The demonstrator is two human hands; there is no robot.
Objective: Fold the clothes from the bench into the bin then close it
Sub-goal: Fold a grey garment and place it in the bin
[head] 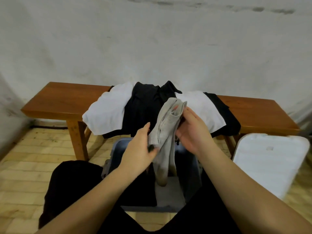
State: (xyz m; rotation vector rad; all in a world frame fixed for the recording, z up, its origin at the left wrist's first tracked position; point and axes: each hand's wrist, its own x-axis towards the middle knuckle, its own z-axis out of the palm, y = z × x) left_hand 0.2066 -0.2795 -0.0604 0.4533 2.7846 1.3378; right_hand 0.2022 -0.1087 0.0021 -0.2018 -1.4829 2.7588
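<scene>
A grey garment [166, 130] hangs between my hands above the open blue-grey bin [118, 149]. My left hand [141, 147] pinches its lower edge. My right hand [192, 130] grips its upper part, with fingers curled into the fold. The garment's loose end dangles into the bin, where dark and grey clothes lie. On the wooden bench [60, 102] behind the bin lie a white garment [108, 110], a black garment [146, 105] and another white garment [207, 108] over more black cloth.
The bin's white lid [270, 162] leans against the bench's right end. My black-clad knees flank the bin. A whitewashed wall stands behind the bench, and the floor is pale brick.
</scene>
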